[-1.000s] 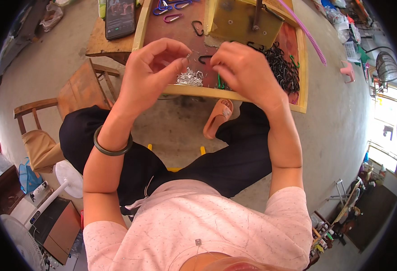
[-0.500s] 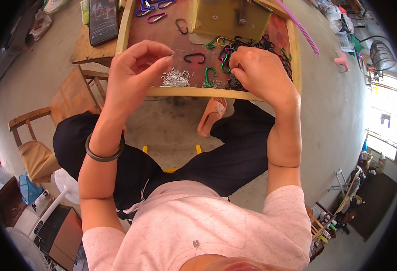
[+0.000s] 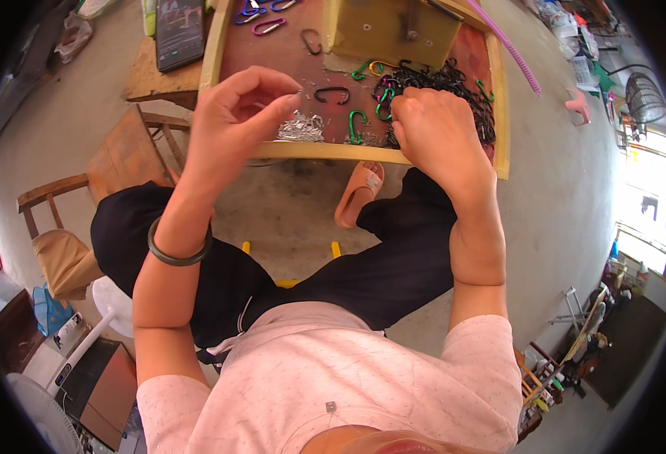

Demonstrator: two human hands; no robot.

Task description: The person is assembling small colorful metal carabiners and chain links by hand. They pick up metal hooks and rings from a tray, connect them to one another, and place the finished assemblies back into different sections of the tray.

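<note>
My left hand is above the tray's left side, thumb and forefinger brought together in a pinch; whatever they hold is too small to make out. Just below those fingertips lies a heap of small silver metal pieces. My right hand is closed at the edge of a pile of black carabiner hooks, its fingertips hidden, so what it grips cannot be seen. Beside it are a green carabiner hook and another green one. A black carabiner hook rests between my hands.
The wooden-rimmed tray also bears a yellowish metal block and several blue and purple carabiners. A phone stands on a wooden stool at left. A pink coiled cord hangs along the right edge.
The view has shifted slightly, moving the tray a little right in the picture. My right hand has drawn slightly nearer to me; my left keeps its pinch.
</note>
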